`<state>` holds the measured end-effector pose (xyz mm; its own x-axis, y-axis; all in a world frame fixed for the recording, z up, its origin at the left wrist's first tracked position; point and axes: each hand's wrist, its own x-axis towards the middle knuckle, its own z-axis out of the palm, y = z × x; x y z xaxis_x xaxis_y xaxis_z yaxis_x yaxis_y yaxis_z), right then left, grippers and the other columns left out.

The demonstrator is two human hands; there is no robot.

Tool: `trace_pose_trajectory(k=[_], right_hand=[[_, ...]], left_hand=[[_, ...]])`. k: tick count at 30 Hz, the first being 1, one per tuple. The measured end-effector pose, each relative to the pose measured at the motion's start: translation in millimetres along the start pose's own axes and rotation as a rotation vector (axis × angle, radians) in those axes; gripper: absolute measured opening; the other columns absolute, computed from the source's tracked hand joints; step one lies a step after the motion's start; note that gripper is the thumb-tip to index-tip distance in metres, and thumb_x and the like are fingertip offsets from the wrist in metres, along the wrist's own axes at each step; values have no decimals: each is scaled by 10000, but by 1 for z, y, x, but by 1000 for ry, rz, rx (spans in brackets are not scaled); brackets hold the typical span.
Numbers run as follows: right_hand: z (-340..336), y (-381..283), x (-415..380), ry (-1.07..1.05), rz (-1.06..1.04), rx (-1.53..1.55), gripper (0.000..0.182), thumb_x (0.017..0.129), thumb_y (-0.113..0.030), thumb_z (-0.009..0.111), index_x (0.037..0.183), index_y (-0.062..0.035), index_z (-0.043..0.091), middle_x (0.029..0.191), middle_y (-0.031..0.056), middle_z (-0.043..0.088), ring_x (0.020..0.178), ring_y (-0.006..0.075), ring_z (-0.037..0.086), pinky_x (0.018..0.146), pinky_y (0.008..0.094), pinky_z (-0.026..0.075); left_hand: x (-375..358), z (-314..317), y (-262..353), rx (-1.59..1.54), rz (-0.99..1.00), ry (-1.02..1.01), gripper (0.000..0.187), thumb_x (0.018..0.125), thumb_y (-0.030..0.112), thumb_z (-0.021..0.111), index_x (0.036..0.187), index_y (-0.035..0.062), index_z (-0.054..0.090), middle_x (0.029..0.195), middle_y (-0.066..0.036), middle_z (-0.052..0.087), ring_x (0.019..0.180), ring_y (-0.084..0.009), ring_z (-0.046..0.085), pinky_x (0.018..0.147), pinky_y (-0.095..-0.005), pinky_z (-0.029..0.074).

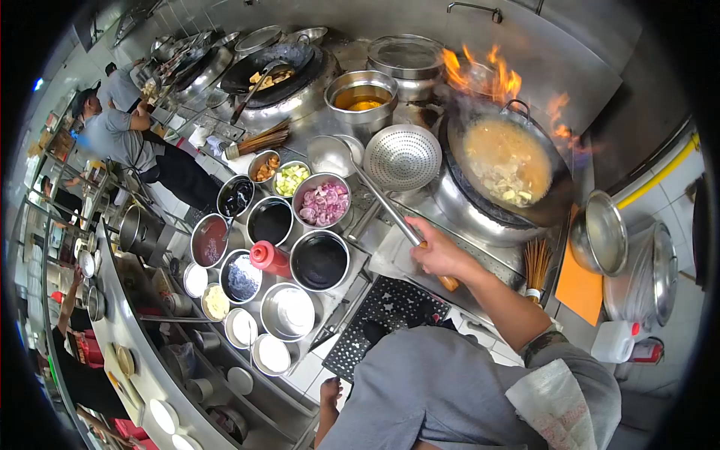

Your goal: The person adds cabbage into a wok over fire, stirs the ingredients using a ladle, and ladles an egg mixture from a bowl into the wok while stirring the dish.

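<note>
A long-handled ladle (330,155) is gripped near its wooden end by my right hand (442,253). Its bowl hangs beside a perforated strainer (402,157), left of the wok (553,196). Cloudy broth with pale pieces (507,161) fills the wok, and flames rise behind it. Low in the view, close to my body, is my left hand (330,390), its fingers curled; what it holds, if anything, is too small to make out. Left of the ladle stand bowls of chopped red onion (322,201) and green pieces (291,178), and a red squeeze bottle (270,259).
A pot of yellow oil (361,100) stands behind the strainer. Another wok (267,75) is further left. Bamboo brushes (259,140) lie near it. A metal bowl (598,232) is at right. Co-workers (120,135) stand at far left.
</note>
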<state>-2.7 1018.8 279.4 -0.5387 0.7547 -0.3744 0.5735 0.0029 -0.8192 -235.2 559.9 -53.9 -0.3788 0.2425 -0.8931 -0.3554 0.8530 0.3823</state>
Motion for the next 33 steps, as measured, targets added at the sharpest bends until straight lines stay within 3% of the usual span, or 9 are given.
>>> trace_pose_trajectory(k=[4, 9, 11, 13, 18, 21, 28, 31, 33], right_hand=[[7, 5, 3, 3, -27, -1, 650, 879, -123, 584, 1480, -149, 337, 860, 149, 622, 757, 266, 642, 702, 398, 496], [1, -11, -8, -33, 92, 153, 650, 876, -114, 582, 1478, -147, 341, 855, 143, 622, 681, 250, 633, 637, 393, 502], [11, 10, 3, -14, -1, 108, 656, 890, -92, 576, 1491, -156, 319, 811, 97, 587, 618, 194, 593, 585, 357, 481], [11, 18, 12, -35, -55, 134, 664, 919, -66, 558, 1510, -172, 275, 730, 19, 525, 543, 127, 524, 515, 304, 432], [10, 6, 3, -26, 48, 237, 655, 905, -51, 561, 1499, -157, 307, 760, 32, 532, 546, 126, 525, 511, 316, 441], [3, 11, 5, -62, 14, 246, 660, 870, -84, 560, 1483, -154, 326, 846, 110, 603, 648, 208, 618, 589, 371, 500], [0, 2, -5, 18, -25, 19, 650, 865, -134, 570, 1476, -163, 351, 955, 207, 644, 855, 343, 658, 781, 440, 503], [-1, 13, -4, 33, -94, 41, 673, 878, -97, 562, 1502, -201, 334, 837, 128, 606, 687, 229, 610, 653, 384, 486], [0, 11, -5, 32, -88, 25, 664, 869, -108, 565, 1491, -171, 341, 893, 170, 632, 778, 298, 638, 719, 416, 498]], left_hand=[[-3, 9, 22, -37, 27, 44, 329, 959, 295, 592, 1156, 35, 634, 908, -23, 665, 716, -116, 609, 506, -254, 448], [2, 15, 28, -6, 51, 29, 357, 959, 326, 588, 1197, 63, 626, 932, -10, 665, 716, -114, 591, 537, -276, 465], [2, 21, 23, 11, 14, 20, 361, 956, 340, 589, 1198, 74, 627, 936, -6, 664, 717, -118, 592, 552, -290, 472], [-1, 24, 22, 208, 143, -79, 339, 949, 341, 587, 1179, 97, 633, 904, -2, 657, 718, -118, 595, 565, -304, 477], [-39, 37, 48, 163, 349, -351, 320, 943, 314, 581, 1168, 95, 637, 926, -12, 651, 763, -120, 619, 611, -363, 503], [-95, 46, 84, 2, 371, -421, 346, 938, 307, 587, 1194, 81, 637, 977, -26, 660, 794, -129, 626, 641, -361, 505], [-166, 55, 136, -114, 424, -455, 409, 927, 291, 603, 1254, 48, 636, 1096, -59, 682, 866, -152, 643, 713, -357, 509], [-180, 60, 147, -132, 438, -448, 437, 923, 284, 610, 1280, 34, 636, 1146, -73, 692, 897, -162, 650, 744, -355, 511], [-183, 61, 149, -131, 433, -446, 435, 923, 284, 610, 1277, 33, 637, 1144, -73, 692, 895, -163, 650, 743, -356, 511]])
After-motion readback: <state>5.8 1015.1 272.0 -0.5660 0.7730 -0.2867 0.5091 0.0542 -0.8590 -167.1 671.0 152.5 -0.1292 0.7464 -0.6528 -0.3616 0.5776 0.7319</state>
